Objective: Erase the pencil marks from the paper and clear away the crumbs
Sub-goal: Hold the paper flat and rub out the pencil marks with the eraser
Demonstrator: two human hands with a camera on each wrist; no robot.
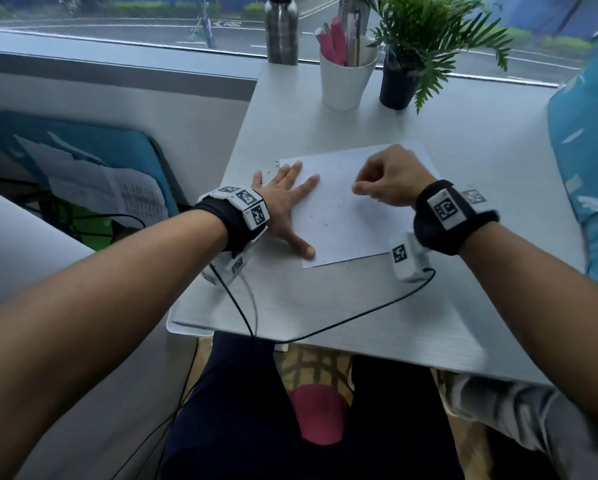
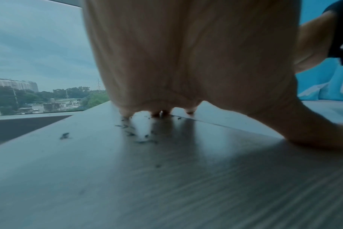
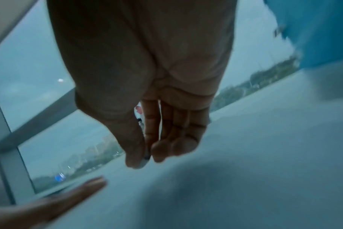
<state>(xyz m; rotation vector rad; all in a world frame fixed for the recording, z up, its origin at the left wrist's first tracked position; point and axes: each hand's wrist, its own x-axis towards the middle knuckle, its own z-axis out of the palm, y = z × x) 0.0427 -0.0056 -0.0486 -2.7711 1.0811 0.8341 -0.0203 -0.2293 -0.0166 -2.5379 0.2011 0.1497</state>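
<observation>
White paper (image 1: 351,209), one sheet, lies flat on the pale grey tabletop (image 1: 325,306), near the middle and turned slightly askew. The left hand (image 1: 283,206) is spread, fingers straight, pressing the sheet's left edge; judged purpose: to pin the sheet so it does not slide or buckle under rubbing. The right hand (image 1: 387,181) is over the sheet's upper middle, fingers curled, thumb and forefinger pinching a small pale eraser (image 3: 145,161) with a darkened tip, as the right wrist view shows; the low, close pinch suits firm, short strokes. Crumbs (image 2: 131,133): dark flecks, too many and too small to count, scattered on the sheet and on the tabletop by the left fingertips (image 2: 125,113). Pencil marks are too faint to confirm. Clearing is judged not yet done. At the far edge stand one metal bottle (image 1: 281,32), one white cup (image 1: 346,81) of pens and one potted fern (image 1: 399,81), well apart from the work.
</observation>
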